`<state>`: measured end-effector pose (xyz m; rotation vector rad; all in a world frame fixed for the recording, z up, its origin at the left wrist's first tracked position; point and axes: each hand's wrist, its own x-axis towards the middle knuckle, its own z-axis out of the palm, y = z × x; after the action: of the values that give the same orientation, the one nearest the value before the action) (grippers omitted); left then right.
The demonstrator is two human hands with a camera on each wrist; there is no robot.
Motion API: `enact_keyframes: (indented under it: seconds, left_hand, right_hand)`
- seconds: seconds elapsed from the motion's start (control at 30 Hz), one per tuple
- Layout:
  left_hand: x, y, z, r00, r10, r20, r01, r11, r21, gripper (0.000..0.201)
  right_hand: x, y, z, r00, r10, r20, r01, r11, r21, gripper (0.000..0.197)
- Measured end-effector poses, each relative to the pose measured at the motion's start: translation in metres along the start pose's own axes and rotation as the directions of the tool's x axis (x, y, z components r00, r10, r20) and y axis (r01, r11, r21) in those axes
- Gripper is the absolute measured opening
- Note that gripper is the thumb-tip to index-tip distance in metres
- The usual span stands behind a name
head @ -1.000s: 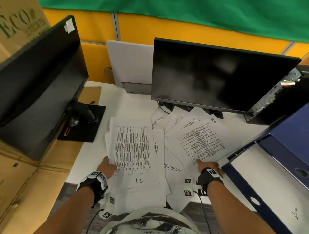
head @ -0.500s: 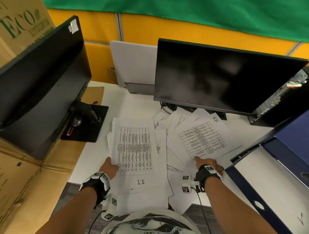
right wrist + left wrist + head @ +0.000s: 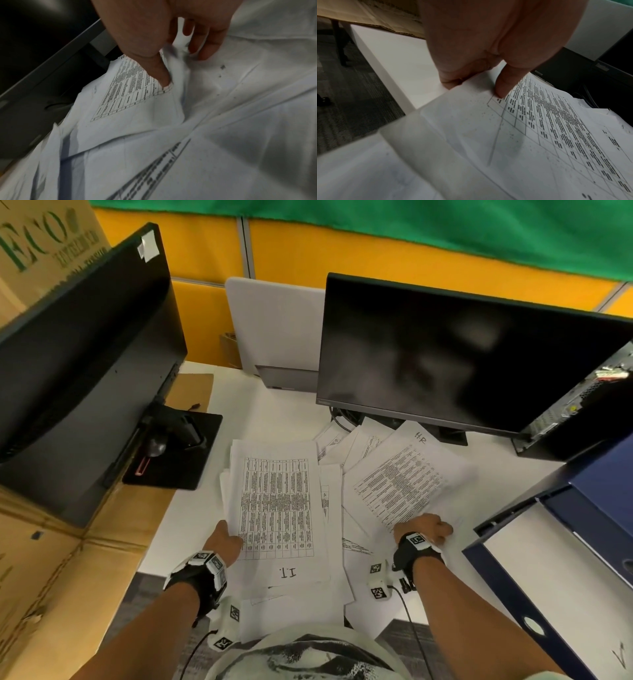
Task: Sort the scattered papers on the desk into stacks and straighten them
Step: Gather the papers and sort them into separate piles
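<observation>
White printed papers lie scattered on the white desk (image 3: pixel 191 501) in front of me. My left hand (image 3: pixel 227 539) pinches the left edge of a table-printed sheet marked "IT" (image 3: pixel 277 508), thumb (image 3: pixel 503 83) on top and fingers beneath; the sheet tops a loose pile. My right hand (image 3: pixel 426 527) grips the near edge of a tilted sheet marked "HR" (image 3: pixel 404 477), thumb (image 3: pixel 159 73) pressed on the print and fingers (image 3: pixel 205 44) curled at the crumpled paper edge. More sheets (image 3: pixel 346 440) fan out under both toward the monitor.
A black monitor (image 3: pixel 462 361) stands right behind the papers, a second one (image 3: pixel 78 350) with its base at the left. A blue binder (image 3: pixel 561 559) lies at the right, cardboard (image 3: pixel 51 559) at the left, a computer case (image 3: pixel 582 402) at far right.
My right hand has slid right along the HR sheet's near edge and curled onto it. The left hand keeps its hold on the IT sheet.
</observation>
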<state>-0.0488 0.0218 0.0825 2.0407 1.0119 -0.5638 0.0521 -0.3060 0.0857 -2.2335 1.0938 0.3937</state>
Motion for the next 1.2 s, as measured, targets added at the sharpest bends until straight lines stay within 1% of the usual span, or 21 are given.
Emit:
enact_keyframes:
  seconds: [0.1,0.17,0.2,0.27,0.3,0.33,0.4,0.47,0.57,0.63,0.7,0.73,0.8,0.83,0.9,0.97,1.03,1.07,1.13,1.17,1.2]
  left_hand:
    - [-0.001,0.000,0.000,1.000,-0.003,0.002,0.003,1.000,-0.004,0.055]
    - [0.000,-0.001,0.000,1.000,0.000,0.002,0.000,1.000,-0.016,0.056]
    - [0.000,-0.001,0.000,1.000,0.002,0.002,-0.002,1.000,-0.022,0.058]
    - [0.001,-0.003,-0.001,1.000,0.003,0.004,-0.003,1.000,-0.022,0.060]
    - [0.000,-0.003,-0.001,1.000,0.003,0.007,-0.003,1.000,-0.019,0.060]
    - [0.000,-0.003,-0.001,1.000,0.004,0.011,-0.004,1.000,-0.019,0.059]
    - [-0.002,-0.002,-0.001,1.000,0.009,0.011,-0.009,1.000,-0.018,0.058]
    - [-0.003,-0.002,0.000,1.000,0.015,0.007,-0.015,1.000,-0.024,0.056]
    - [-0.004,-0.003,0.000,1.000,0.020,0.004,-0.020,0.999,-0.046,0.053]
    - [-0.004,-0.003,0.000,1.000,0.030,0.006,-0.029,0.997,-0.069,0.050]
    - [-0.003,-0.005,0.000,0.999,0.035,0.015,-0.034,0.996,-0.085,0.045]
    - [-0.002,-0.006,0.000,0.999,0.039,0.014,-0.037,0.995,-0.088,0.040]
    - [-0.004,-0.007,-0.003,0.999,0.047,0.014,-0.046,0.996,-0.080,0.035]
    - [-0.004,-0.009,-0.003,0.999,0.043,0.016,-0.042,0.996,-0.073,0.040]
    - [-0.004,-0.009,-0.004,0.999,0.039,0.009,-0.038,0.996,-0.084,0.047]
    - [-0.009,-0.008,-0.005,0.999,0.040,0.017,-0.038,0.995,-0.095,0.040]
    - [-0.010,-0.009,-0.005,1.000,0.021,0.011,-0.019,0.994,-0.106,0.039]
    - [-0.010,-0.010,-0.005,0.999,0.036,0.006,-0.035,0.989,-0.142,0.041]
    - [-0.007,-0.013,-0.005,0.996,0.093,-0.002,-0.091,0.974,-0.209,0.044]
    - [-0.009,-0.011,-0.007,0.995,0.099,0.005,-0.094,0.958,-0.269,0.045]
    - [-0.008,-0.010,-0.008,0.996,0.089,0.018,-0.077,0.937,-0.342,0.049]
  right_hand:
    - [-0.002,-0.005,0.003,0.998,0.015,0.064,-0.029,0.973,0.229,0.061]
    - [-0.003,-0.008,-0.001,0.989,0.031,0.145,-0.078,0.941,0.329,0.043]
    - [0.002,-0.007,-0.001,0.989,0.032,0.144,-0.084,0.926,0.368,0.039]
    - [0.004,-0.004,-0.006,0.993,0.012,0.120,-0.063,0.899,0.432,0.052]
    - [0.005,-0.002,-0.009,0.993,-0.004,0.121,-0.051,0.892,0.450,0.053]
    - [0.003,-0.001,-0.013,0.992,-0.016,0.128,-0.046,0.885,0.464,0.048]
    - [-0.005,-0.006,-0.022,0.994,-0.058,0.088,0.013,0.895,0.447,0.038]
    - [-0.018,-0.015,-0.033,0.992,-0.125,0.014,0.104,0.878,0.467,0.036]
    - [-0.044,-0.029,-0.040,0.974,-0.222,-0.041,0.205,0.789,0.579,0.034]
    - [-0.064,-0.032,-0.045,0.959,-0.283,-0.007,0.223,0.742,0.632,0.033]
    - [-0.087,-0.033,-0.053,0.924,-0.375,0.079,0.239,0.725,0.646,0.028]
    - [-0.098,-0.033,-0.057,0.893,-0.428,0.136,0.250,0.724,0.643,0.023]
    - [-0.115,-0.034,-0.064,0.810,-0.529,0.255,0.256,0.708,0.658,0.020]
    - [-0.123,-0.037,-0.068,0.760,-0.579,0.294,0.254,0.682,0.686,0.024]
    - [-0.134,-0.044,-0.077,0.672,-0.660,0.336,0.227,0.615,0.755,0.033]
    - [-0.137,-0.051,-0.082,0.609,-0.706,0.361,0.182,0.568,0.803,0.035]
    - [-0.134,-0.056,-0.080,0.576,-0.719,0.389,0.167,0.569,0.805,0.035]
    - [-0.128,-0.056,-0.073,0.580,-0.707,0.404,0.176,0.594,0.785,0.035]
    - [-0.111,-0.050,-0.049,0.636,-0.644,0.426,0.216,0.678,0.702,0.036]
    - [-0.102,-0.044,-0.035,0.662,-0.606,0.441,0.238,0.728,0.643,0.037]
    - [-0.092,-0.035,-0.020,0.675,-0.574,0.464,0.269,0.776,0.570,0.038]
